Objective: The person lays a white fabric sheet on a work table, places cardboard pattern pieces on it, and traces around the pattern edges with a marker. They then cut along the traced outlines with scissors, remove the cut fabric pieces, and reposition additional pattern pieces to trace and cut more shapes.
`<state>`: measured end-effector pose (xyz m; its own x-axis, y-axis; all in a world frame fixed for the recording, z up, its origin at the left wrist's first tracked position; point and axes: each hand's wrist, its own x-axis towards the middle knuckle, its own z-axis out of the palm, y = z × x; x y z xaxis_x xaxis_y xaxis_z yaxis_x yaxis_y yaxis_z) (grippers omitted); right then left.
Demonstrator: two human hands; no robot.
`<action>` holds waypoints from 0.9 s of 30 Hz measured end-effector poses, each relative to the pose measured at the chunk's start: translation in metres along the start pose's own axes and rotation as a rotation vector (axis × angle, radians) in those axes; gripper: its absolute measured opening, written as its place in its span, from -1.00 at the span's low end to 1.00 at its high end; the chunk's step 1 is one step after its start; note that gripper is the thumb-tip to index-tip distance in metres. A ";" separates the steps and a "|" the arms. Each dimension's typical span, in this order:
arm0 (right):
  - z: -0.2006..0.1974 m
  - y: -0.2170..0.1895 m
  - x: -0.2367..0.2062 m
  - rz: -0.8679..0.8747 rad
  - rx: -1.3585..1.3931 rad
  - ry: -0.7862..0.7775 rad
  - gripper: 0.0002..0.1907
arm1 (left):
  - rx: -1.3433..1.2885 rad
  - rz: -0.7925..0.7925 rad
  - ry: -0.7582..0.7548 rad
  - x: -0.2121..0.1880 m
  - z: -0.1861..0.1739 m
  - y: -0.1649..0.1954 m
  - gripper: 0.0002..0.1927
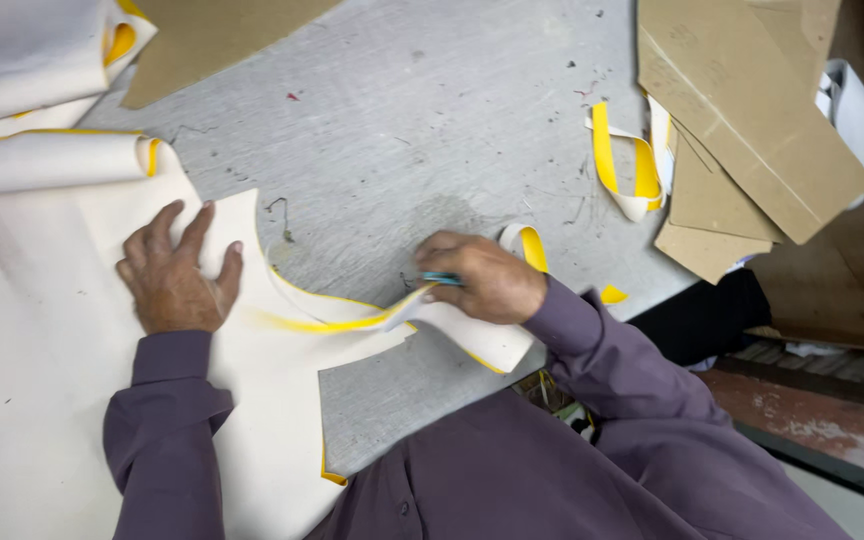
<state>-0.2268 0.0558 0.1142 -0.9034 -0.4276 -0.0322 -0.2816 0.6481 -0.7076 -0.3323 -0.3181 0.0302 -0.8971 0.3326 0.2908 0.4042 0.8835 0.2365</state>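
A large cream sheet with a yellow underside (32,340) lies across the left of the grey table (422,110). My left hand (174,272) presses flat on it, fingers spread. My right hand (477,277) is closed around a small tool with a blue handle (442,279) at the sheet's cut edge. A curved cut strip (342,318), cream above and yellow below, lifts off the sheet toward that hand. A loose flap of the sheet (487,340) hangs under my right wrist.
Rolled cream-and-yellow material (47,160) lies at the upper left. Brown cardboard pieces (752,110) are stacked at the upper right, with yellow-and-cream offcuts (632,165) beside them. Another cardboard piece (202,35) sits at the top. The table edge runs along the right.
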 end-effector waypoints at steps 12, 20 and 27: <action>-0.044 0.137 -0.130 0.222 -0.339 0.609 -0.74 | 0.039 0.010 -0.001 -0.012 0.017 0.011 -0.54; -0.128 0.232 -0.117 0.538 -0.382 0.534 -0.72 | 0.033 -0.007 -0.003 -0.014 0.020 0.015 -0.54; -0.081 0.169 -0.136 0.476 -0.039 0.431 -0.59 | 0.089 -0.003 0.011 -0.013 0.026 0.017 -0.53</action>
<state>-0.1782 0.2743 0.0563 -0.9791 0.1987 -0.0435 0.1776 0.7308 -0.6591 -0.3181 -0.2987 0.0059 -0.8963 0.3263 0.3004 0.3833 0.9106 0.1546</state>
